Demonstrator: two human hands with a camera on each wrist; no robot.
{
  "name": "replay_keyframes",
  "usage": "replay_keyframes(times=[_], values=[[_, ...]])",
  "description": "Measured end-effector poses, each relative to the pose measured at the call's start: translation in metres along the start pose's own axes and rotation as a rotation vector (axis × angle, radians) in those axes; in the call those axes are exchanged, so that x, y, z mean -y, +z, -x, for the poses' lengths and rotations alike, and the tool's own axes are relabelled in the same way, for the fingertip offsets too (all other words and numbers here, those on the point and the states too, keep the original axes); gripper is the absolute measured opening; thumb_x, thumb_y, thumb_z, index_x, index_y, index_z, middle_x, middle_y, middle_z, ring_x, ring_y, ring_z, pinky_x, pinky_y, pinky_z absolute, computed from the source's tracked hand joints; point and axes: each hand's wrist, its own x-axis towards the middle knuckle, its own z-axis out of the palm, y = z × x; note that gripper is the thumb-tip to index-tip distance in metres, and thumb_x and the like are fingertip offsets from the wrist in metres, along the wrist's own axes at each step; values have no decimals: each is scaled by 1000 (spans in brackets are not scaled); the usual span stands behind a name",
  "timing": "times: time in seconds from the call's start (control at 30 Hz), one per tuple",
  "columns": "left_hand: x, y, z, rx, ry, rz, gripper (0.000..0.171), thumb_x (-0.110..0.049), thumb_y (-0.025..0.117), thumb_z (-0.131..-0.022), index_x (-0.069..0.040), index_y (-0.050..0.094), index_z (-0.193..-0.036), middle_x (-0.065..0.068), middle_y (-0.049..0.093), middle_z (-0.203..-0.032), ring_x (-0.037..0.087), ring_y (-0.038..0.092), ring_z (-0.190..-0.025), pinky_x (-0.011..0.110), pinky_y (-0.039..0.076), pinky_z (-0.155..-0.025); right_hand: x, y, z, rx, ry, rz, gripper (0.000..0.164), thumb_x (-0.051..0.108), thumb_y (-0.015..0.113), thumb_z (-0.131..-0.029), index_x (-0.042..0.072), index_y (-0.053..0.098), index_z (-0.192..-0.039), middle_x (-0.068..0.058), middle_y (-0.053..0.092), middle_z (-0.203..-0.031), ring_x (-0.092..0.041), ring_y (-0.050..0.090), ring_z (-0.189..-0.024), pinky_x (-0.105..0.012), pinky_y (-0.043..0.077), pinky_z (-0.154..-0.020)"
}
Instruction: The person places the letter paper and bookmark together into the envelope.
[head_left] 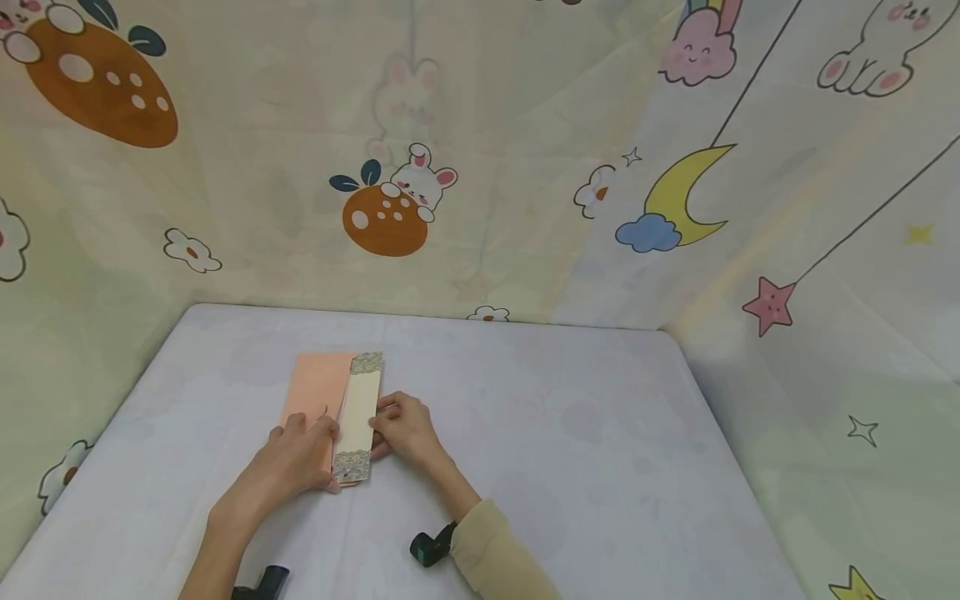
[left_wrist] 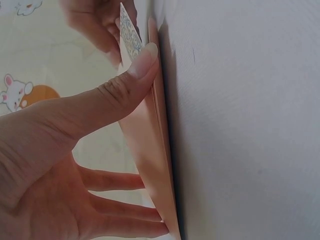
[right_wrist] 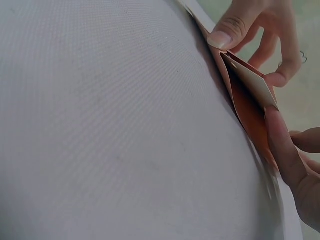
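A peach paper envelope [head_left: 318, 379] lies on the white-covered table, its right side gaping. Out of that side slants a cream card [head_left: 360, 408] with grey ornate bands at both ends; in the left wrist view its patterned corner [left_wrist: 130, 35] stands up. My left hand [head_left: 300, 450] holds the envelope near its close end, thumb at the edge and fingers spread over the top. At the card's right edge, my right hand [head_left: 408, 433] pinches it between thumb and fingers. The right wrist view shows the orange inside of the envelope [right_wrist: 245, 107] below the card.
White cloth covers the table [head_left: 585, 450]. Printed fabric walls [head_left: 510, 233] with rabbits, a moon and stars rise behind and beside it. Dark wrist devices [head_left: 431, 548] sit at both wrists.
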Motion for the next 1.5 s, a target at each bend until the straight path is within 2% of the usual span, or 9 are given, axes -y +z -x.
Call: replay_keyframes(times=[0.2, 0.5, 0.63, 0.87, 1.03, 1.3, 1.5], values=[[0, 0, -1, 4, -11, 0, 73, -37, 98, -59, -17, 59, -118, 28, 51, -118, 42, 54, -91, 52, 50, -68, 1, 3, 1, 12, -1, -18, 29, -2, 69, -93, -5, 60, -121, -9, 73, -82, -29, 74, -63, -35, 59, -56], [1, 1, 0, -22, 23, -2, 71, -37, 98, -60, -19, 58, -116, 26, 52, -114, 39, 54, -88, 50, 50, -66, 3, 7, 2, 20, -43, 84, 37, -3, 72, -91, -5, 60, -126, -6, 74, -81, -20, 73, -63, -28, 58, -60], [1, 0, 1, -23, 36, 6, 70, -37, 97, -61, -19, 58, -116, 25, 51, -114, 38, 53, -87, 47, 49, -64, 2, 9, 1, 50, -25, 37, 38, -5, 69, -91, -5, 59, -128, -8, 74, -81, -23, 74, -64, -31, 59, -57], [0, -2, 2, -5, 15, 12, 71, -37, 97, -61, -18, 59, -118, 22, 51, -111, 36, 52, -86, 45, 47, -64, 2, 14, 1, 81, -14, 0, 39, -9, 66, -91, -6, 57, -129, -10, 75, -81, -31, 75, -65, -33, 59, -56], [0, -2, 2, 2, 6, 37, 68, -35, 97, -63, -19, 58, -116, 21, 50, -112, 35, 51, -88, 44, 46, -65, 2, 17, -1, 86, -16, -7, 38, -10, 64, -91, -6, 57, -128, -11, 75, -81, -31, 75, -66, -33, 59, -56], [0, -1, 2, -15, 28, 18, 70, -36, 97, -62, -20, 58, -117, 21, 52, -110, 35, 52, -86, 44, 47, -62, 2, 22, -1, 102, 9, -59, 40, -14, 61, -91, -8, 56, -130, -12, 74, -82, -31, 75, -67, -34, 60, -57], [0, -1, 4, -8, 31, 29, 68, -36, 96, -63, -20, 58, -117, 21, 51, -110, 34, 51, -85, 43, 46, -62, 5, 26, 0, 107, 6, -32, 40, -12, 60, -93, -8, 57, -132, -10, 73, -81, -33, 76, -68, -34, 60, -58]])
